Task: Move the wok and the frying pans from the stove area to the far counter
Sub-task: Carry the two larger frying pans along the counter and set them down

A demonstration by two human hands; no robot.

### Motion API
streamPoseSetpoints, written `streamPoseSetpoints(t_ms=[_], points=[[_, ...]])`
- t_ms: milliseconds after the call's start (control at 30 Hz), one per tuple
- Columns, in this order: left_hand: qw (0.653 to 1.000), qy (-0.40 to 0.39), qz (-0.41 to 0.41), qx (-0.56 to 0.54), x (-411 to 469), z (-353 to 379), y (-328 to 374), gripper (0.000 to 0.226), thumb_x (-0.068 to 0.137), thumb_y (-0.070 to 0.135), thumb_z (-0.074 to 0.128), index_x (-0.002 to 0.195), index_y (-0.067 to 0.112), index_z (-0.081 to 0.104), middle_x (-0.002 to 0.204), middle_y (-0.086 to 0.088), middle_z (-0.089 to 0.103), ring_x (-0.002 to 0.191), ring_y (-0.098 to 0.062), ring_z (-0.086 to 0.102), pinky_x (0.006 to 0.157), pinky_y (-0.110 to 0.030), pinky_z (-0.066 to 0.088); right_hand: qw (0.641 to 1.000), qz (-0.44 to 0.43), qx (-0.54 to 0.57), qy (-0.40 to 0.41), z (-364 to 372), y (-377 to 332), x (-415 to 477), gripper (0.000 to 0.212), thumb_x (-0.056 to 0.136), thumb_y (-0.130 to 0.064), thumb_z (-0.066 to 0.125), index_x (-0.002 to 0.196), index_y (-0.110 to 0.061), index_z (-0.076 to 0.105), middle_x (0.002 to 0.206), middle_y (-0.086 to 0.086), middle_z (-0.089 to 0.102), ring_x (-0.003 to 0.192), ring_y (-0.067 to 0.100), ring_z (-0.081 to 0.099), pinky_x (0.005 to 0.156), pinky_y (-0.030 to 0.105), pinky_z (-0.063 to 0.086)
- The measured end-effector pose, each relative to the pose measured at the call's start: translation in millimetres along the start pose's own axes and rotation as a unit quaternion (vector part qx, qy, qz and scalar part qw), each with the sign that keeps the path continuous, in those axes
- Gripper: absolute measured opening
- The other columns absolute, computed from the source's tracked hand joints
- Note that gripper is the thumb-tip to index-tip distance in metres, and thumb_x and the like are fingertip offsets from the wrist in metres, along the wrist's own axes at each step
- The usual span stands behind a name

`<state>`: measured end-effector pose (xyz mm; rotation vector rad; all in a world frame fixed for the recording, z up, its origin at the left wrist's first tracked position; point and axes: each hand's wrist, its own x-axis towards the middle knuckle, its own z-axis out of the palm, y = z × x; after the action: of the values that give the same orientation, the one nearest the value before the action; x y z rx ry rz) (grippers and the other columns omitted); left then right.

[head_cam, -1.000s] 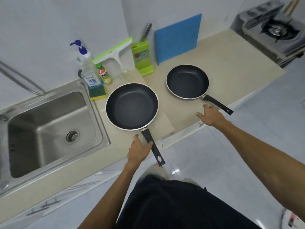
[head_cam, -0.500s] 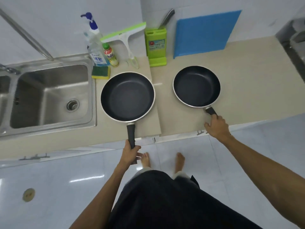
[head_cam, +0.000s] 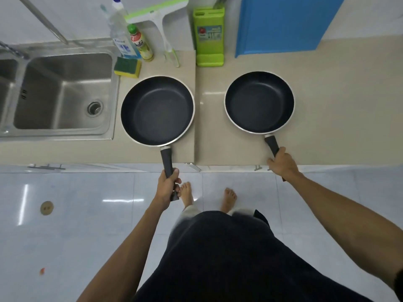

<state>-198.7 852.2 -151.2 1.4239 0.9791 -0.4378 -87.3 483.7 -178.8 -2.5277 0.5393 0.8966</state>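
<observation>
Having squared both frying pans (head_cam: 157,111) on the counter (head_cam: 340,101), we are gripping their handles with left hand (head_cam: 166,188) and right hand (head_cam: 282,163) clamped; no wok is showing.

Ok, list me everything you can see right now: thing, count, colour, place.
frying pan: two, black with pale rims; larger pan by the sink, smaller pan further right on the counter
counter: one, beige, across the frame
sink: one, steel, left
sponge: one, green and yellow, by the sink corner
soap bottle: one, clear, at the wall
small bottle: one, green cap, beside the soap bottle
squeegee: one, white and green, leaning on the wall
knife block: one, lime green, at the wall
cutting board: one, blue, leaning on the wall
left hand: closed on the larger pan's handle
right hand: closed on the smaller pan's handle
</observation>
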Motion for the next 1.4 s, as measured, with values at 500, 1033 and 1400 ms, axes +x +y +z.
streamPoseSetpoints(t_ms=[500, 1033, 1400], points=[[0.985, -0.009, -0.096, -0.14, 5.0, 17.2, 8.3, 0.027, 0.098, 0.034, 0.052, 0.084, 0.012, 0.056, 0.058, 0.001, 0.046, 0.044, -0.014, 0.039, 0.044, -0.025, 0.037, 0.919, 0.113, 0.357, -0.124, 25.1, -7.9, 19.0, 0.032, 0.099, -0.011, 0.054, 0.125, 0.008, 0.057, 0.114, 0.028, 0.07, 0.091, 0.046, 0.071, 0.086, 0.058, 0.06], [0.99, 0.137, 0.021, -0.003, -0.2, 35.3, 4.5, 0.051, 0.102, 0.056, 0.042, 0.072, 0.014, 0.043, 0.058, -0.003, 0.035, 0.046, -0.014, 0.029, 0.045, -0.027, 0.028, 0.926, 0.043, 0.365, -0.09, 0.6, 7.9, 19.4, 0.038, 0.102, -0.044, 0.057, 0.083, -0.012, 0.05, 0.064, 0.007, 0.044, 0.048, 0.018, 0.035, 0.046, 0.028, 0.034], [0.986, 0.155, 0.057, -0.005, -27.0, -3.0, -4.6, 0.05, 0.103, 0.053, 0.043, 0.069, 0.016, 0.043, 0.056, -0.001, 0.039, 0.044, -0.013, 0.033, 0.042, -0.025, 0.033, 0.938, -0.033, 0.34, -0.067, -45.8, -4.8, 3.5, 0.038, 0.099, -0.049, 0.057, 0.079, -0.017, 0.051, 0.057, 0.002, 0.043, 0.037, 0.013, 0.033, 0.039, 0.024, 0.03]])
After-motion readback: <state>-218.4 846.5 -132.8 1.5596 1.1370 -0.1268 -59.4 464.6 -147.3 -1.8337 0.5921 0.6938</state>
